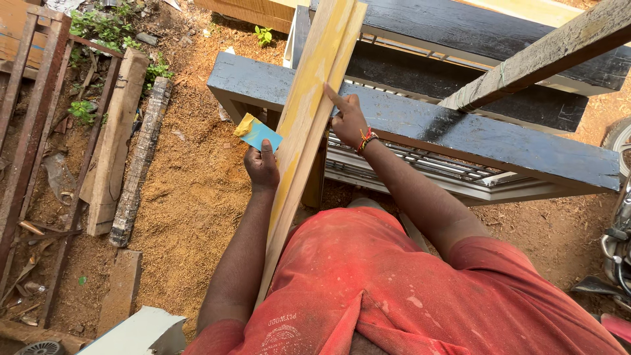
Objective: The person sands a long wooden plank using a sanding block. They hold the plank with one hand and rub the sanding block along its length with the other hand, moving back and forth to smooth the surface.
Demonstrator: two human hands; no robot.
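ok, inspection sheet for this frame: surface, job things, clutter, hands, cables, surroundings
Surface: dark painted wooden beam carrying the work, over sawdust-covered ground.
Job's things: long pale wooden plank with yellow smears, leaning across the beam towards the person; blue flat scraper card with yellow paste.
Clutter: weathered timber offcuts, rusty metal frame.
Grippers: left hand grips the card; right hand presses a fingertip on the plank's edge.
Cables: nothing seen.
Surroundings: green weeds, grey slatted grille under the beam.

two hands [261, 165], one yellow plank [309, 125], one blue card [260, 135], perhaps three dark beams [460, 135].
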